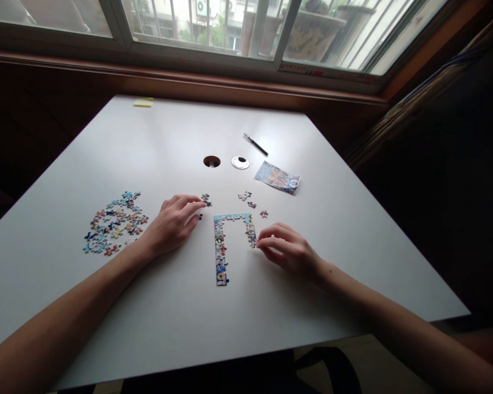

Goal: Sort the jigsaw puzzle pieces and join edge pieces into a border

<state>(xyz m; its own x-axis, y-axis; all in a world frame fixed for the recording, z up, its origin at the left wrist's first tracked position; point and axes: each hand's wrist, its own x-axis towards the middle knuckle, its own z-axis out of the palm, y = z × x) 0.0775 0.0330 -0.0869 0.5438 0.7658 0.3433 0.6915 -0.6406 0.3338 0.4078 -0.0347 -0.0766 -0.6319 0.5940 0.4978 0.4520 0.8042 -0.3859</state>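
A partly joined jigsaw puzzle (221, 246) lies mid-table as a top strip with a long left side and a shorter right side. My right hand (290, 249) has its fingertips drawn together at the lower end of the right side, on a puzzle piece (252, 244). My left hand (175, 224) rests on the table with fingers stretched out and apart. Its fingertips reach a small group of loose pieces (206, 198), and a dark piece (200, 217) lies by the thumb. Several more loose pieces (245, 196) lie above the puzzle's top right corner.
A heap of loose puzzle pieces (117, 224) spreads left of my left forearm. Beyond the puzzle are a printed picture sheet (277, 178), a pen (255, 144), a round cable hole (211, 161) and its cover (240, 162). Yellow paper (143, 102) sits at the white table's far edge.
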